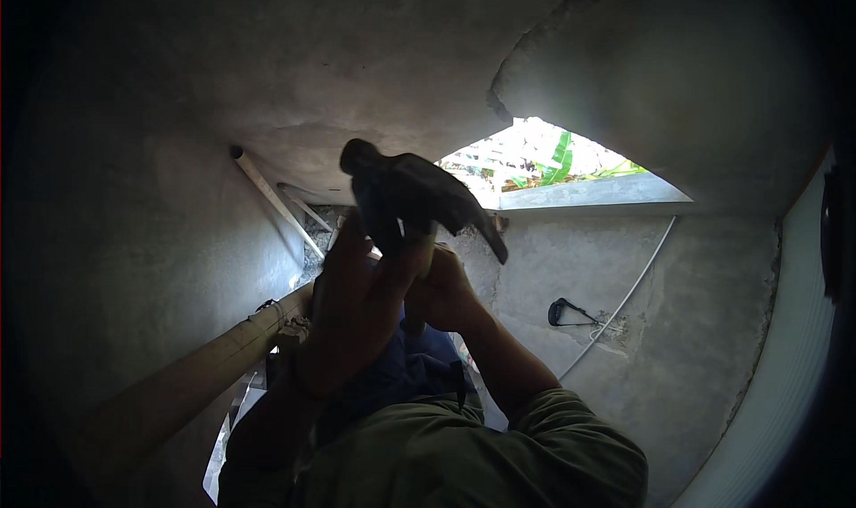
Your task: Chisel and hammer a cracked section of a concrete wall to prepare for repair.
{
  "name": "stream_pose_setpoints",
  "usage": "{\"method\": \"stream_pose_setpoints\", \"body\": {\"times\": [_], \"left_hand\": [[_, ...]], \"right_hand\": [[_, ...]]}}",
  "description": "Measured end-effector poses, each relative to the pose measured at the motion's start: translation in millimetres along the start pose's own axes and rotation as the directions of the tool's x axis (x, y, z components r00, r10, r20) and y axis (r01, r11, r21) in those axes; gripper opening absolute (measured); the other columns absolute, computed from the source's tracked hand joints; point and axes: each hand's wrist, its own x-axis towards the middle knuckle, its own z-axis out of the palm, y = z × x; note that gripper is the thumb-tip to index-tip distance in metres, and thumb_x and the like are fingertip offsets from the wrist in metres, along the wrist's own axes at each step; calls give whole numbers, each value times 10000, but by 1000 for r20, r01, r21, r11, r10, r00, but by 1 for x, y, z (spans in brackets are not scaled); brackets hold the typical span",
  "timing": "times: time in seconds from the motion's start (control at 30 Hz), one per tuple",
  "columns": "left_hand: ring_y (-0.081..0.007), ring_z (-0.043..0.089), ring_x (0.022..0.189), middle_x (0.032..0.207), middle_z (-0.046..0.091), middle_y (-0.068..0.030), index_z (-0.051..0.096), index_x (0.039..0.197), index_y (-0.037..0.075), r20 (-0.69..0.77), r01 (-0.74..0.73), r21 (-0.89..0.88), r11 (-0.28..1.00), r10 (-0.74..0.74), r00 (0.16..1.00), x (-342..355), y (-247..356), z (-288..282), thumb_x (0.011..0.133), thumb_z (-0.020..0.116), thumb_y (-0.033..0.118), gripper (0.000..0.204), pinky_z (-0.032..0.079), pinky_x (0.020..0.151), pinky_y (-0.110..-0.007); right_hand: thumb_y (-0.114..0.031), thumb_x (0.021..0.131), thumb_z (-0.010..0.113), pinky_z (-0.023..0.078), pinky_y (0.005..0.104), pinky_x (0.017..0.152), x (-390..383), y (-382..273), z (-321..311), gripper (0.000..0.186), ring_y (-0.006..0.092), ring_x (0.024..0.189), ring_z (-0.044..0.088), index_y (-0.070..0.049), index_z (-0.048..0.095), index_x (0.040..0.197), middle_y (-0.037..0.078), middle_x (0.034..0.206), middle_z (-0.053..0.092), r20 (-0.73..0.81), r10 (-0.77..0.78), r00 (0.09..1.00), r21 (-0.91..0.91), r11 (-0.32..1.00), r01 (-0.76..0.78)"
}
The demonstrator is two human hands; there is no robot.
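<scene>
A dark claw hammer (419, 190) is raised in front of me, its striking face toward the upper left and its claw pointing down to the right. My right hand (444, 292) is closed in a fist around the handle. Just below the hammer head, my left hand (352, 299) has its thumb across the upper handle and its fingers raised by the head. Deep shadow hides part of the left fingers. The lower end of the handle shows under the right fist.
A thick bamboo pole (209, 365) slants along my left. Thinner poles (276, 196) lean against the grey wall (152, 232). At the right, a pale cable (637, 281) and a black looped item (571, 313) are by the wall. Daylight enters through an opening (562, 165), with green leaves beyond.
</scene>
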Motion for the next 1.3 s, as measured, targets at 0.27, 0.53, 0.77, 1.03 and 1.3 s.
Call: {"method": "stream_pose_setpoints", "body": {"times": [0.27, 0.53, 0.77, 1.03, 1.3], "left_hand": [[-111, 571, 700, 782, 599, -68, 553, 1026, 3, 406, -243, 41, 969, 206, 890, 53, 15, 28, 912, 528, 171, 204, 464, 630, -276], [-231, 513, 683, 724, 529, -50, 582, 1034, 87, -89, -895, 270, 354, 935, 343, 97, 89, 67, 677, 647, 194, 379, 354, 689, -369], [-179, 503, 682, 697, 478, 0, 612, 909, 136, -14, -968, 219, 120, 993, 120, 116, 129, 107, 706, 679, 321, 283, 345, 675, -349], [-158, 509, 707, 695, 485, 14, 619, 681, 137, 203, -986, 167, 31, 977, 65, 99, 122, 117, 709, 644, 256, 125, 344, 704, -329], [-162, 547, 679, 683, 508, 4, 612, 684, 128, 121, -982, 178, -61, 992, -40, 100, 150, 110, 688, 671, 199, 92, 389, 699, -325]], "right_hand": [[-192, 893, 569, 499, 263, 636, -8, -4, -35, 241, 111, 748, 599, 22, 561, 1003, 61, 843, 611, -324, -134, 936, 350, 903, 250], [-169, 941, 512, 485, 268, 678, -19, -23, -76, 216, 128, 806, 584, 6, 523, 1068, 94, 933, 603, -823, -315, 472, -55, 873, 485], [-557, 916, 376, 318, 250, 411, -69, -87, -80, 661, 82, 417, 299, -11, 352, 1288, 0, 579, 383, -830, -436, 348, -213, 824, 525], [-353, 922, 492, 357, 198, 387, -101, -142, -72, 444, 42, 423, 354, 11, 454, 1173, -1, 573, 460, -689, -714, 121, -520, 604, 604], [-109, 854, 590, 294, 179, 413, -93, -156, -68, 334, 26, 424, 330, 43, 501, 1138, 0, 581, 486, -619, -785, 30, -685, 558, 469]]}}
